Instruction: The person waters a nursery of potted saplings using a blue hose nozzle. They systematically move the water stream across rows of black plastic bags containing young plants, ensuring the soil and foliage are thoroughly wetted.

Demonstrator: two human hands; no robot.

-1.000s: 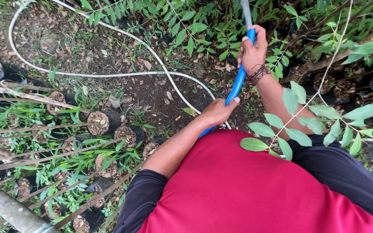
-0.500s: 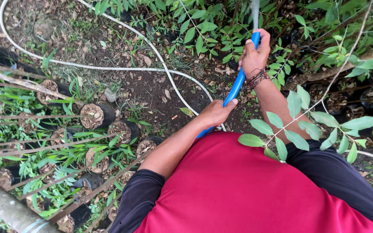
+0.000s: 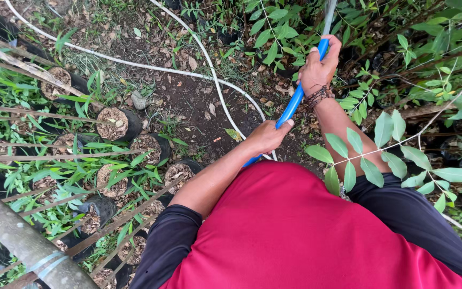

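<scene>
Both hands grip the blue hose (image 3: 295, 101), left hand (image 3: 267, 136) low, right hand (image 3: 316, 69) high, aimed at leafy seedlings (image 3: 274, 32); watering looks underway, the potted plants (image 3: 113, 123) apparently unreached.

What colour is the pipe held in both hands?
Bright blue pipe, clearest in the head view.

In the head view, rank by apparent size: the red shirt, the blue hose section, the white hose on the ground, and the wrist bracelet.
1. red shirt, though nearness to the camera inflates it.
2. white hose, longest run.
3. blue hose section, held by left hand and right hand.
4. bracelet.
</scene>
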